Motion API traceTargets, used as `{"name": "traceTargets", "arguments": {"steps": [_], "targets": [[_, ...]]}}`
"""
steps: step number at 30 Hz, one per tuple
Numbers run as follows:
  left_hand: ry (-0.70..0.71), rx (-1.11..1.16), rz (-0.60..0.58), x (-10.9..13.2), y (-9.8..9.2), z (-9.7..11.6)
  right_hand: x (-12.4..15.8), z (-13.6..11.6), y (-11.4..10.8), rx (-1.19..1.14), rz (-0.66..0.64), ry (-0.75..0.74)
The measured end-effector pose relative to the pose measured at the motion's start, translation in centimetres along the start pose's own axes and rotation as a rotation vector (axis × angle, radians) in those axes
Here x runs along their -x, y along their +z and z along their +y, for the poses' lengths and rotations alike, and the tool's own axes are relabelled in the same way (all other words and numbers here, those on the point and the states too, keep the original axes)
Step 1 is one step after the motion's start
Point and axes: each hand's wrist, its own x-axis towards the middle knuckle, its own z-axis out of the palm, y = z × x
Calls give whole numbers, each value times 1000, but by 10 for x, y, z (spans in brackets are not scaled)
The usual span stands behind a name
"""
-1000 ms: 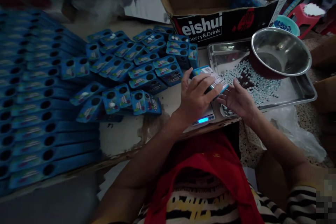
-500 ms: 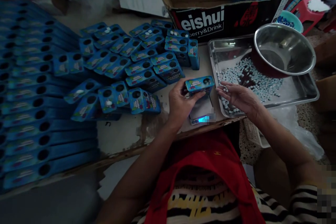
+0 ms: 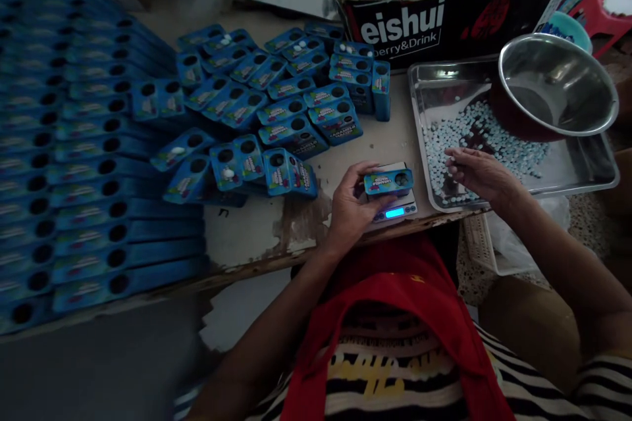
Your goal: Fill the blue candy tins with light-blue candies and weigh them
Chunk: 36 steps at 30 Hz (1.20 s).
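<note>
My left hand (image 3: 356,205) grips a blue candy box (image 3: 388,180) by its left end, thumb along the near side and fingers behind. The round opening at the box's right end shows pale pieces inside. Right under the box is a small digital scale (image 3: 407,209) with a lit blue display; whether the box rests fully on it I cannot tell. Over the left part of a metal tray (image 3: 587,183), my right hand (image 3: 481,174) pinches a few small pale candies (image 3: 450,161) at its fingertips. Loose pale blue candies (image 3: 474,122) lie spread across the tray below.
Many blue boxes (image 3: 99,210) stand in rows at left, with a looser group (image 3: 291,131) mid-table, some with white pieces on top. A steel bowl (image 3: 557,89) sits in the tray. Behind is a black carton (image 3: 405,29). The table's worn front edge (image 3: 276,256) runs before me.
My left hand has lowered the box onto or just above the scale. My right hand has moved from beside the box back over the tray, its fingers closing from spread to a pinch.
</note>
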Motion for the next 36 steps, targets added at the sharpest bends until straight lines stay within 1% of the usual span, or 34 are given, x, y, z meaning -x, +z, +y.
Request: {"name": "traceTargets", "arguments": {"steps": [3,5,10,13,16,20,25,26,32,34,36], "targets": [[78,-55,27,6,-11,9,5,-6,1,-16,77,43],[119,-125,52,9,-21,17,10,-11,-1,26,86,59],[181,-257,117,12,-44,42,20,-22,1,177,34,55],[267,-273,149,11,-52,56,23,-27,11,199,2,60],[365,-348,193,10,-58,66,22,-33,21,189,-3,36],[439,-442,202,12,-63,71,21,-39,30,261,-25,-4],[351,-437,178,15,-63,73,25,-41,35,332,-74,-62],[350,-437,176,14,-63,74,26,-41,35,338,-87,-64],[472,-521,193,11,-60,77,30,-42,32,365,-118,-74],[460,-537,178,11,-59,77,30,-44,29,381,-121,-79],[420,-558,147,11,-58,77,31,-47,26,403,-124,-87]]}}
